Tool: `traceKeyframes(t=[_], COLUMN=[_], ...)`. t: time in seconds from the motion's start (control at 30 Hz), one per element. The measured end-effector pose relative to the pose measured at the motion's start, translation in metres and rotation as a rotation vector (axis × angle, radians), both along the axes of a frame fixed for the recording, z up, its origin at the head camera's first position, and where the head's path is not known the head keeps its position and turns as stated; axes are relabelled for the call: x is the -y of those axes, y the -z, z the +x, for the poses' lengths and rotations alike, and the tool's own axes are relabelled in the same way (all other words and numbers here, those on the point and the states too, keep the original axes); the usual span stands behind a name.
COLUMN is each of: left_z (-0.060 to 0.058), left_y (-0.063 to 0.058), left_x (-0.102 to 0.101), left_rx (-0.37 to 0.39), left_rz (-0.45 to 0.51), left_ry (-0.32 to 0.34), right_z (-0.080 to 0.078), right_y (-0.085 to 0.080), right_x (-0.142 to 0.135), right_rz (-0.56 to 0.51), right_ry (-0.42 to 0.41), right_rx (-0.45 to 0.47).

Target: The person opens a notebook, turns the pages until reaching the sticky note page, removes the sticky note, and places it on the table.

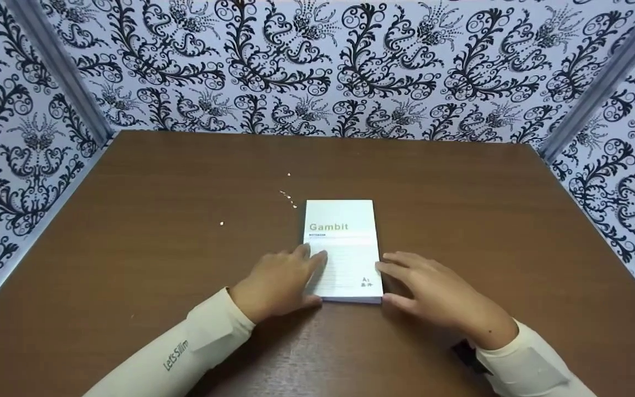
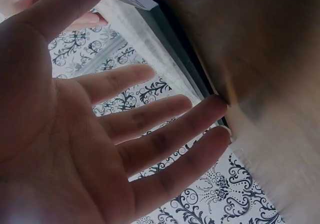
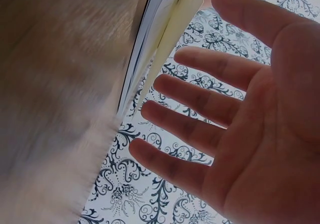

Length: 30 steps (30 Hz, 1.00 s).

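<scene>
A white notebook with "Gambit" printed on its cover lies flat on the brown table, closed, its long sides running away from me. My left hand is at its left side, with fingertips over the cover's left edge and the thumb by the near corner. In the left wrist view the fingers are spread and straight beside the dark spine. On the other side, my right hand has its fingertips right at the notebook's right edge. The right wrist view shows its fingers extended beside the page edges.
The brown table extends around the notebook. Several small white specks lie on it left of the notebook, with another speck farther left. Walls with black-and-white scroll patterns enclose the table's back and sides.
</scene>
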<state>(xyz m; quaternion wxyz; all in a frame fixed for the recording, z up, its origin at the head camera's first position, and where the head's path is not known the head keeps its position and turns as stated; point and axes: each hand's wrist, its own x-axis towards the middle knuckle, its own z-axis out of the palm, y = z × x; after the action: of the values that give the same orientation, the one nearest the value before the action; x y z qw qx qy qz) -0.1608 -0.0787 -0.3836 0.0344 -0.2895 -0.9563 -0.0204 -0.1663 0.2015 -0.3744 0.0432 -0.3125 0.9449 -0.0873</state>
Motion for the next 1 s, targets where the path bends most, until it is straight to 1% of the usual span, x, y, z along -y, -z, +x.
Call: traceKeyframes(t=[0.13, 0.33, 0.5, 0.63, 0.8, 0.87, 1.0], left_z=[0.0, 0.002, 0.003, 0.002, 0.0, -0.001, -0.003], left_y=[0.002, 0.008, 0.013, 0.012, 0.01, 0.01, 0.008], left_x=[-0.001, -0.002, -0.003, -0.002, -0.001, -0.001, -0.003], left_rx=[-0.032, -0.058, -0.081, -0.107, -0.146, -0.145, -0.104], left_rz=[0.013, 0.014, 0.017, 0.022, 0.062, 0.078, 0.077], left_ry=[0.025, 0.032, 0.042, 0.049, 0.081, 0.087, 0.085], right_z=[0.001, 0.002, 0.004, 0.003, 0.001, 0.001, 0.0], right_y=[0.001, 0.007, 0.011, 0.01, 0.008, 0.008, 0.007], right_x=[0.0, 0.0, 0.0, 0.0, 0.001, 0.001, 0.0], right_rz=[0.01, 0.001, 0.003, 0.003, 0.0, -0.002, -0.016], right_ry=[0.003, -0.002, -0.017, -0.022, -0.018, -0.019, -0.021], right_rx=[0.01, 0.057, 0.052, 0.054, 0.071, 0.069, 0.058])
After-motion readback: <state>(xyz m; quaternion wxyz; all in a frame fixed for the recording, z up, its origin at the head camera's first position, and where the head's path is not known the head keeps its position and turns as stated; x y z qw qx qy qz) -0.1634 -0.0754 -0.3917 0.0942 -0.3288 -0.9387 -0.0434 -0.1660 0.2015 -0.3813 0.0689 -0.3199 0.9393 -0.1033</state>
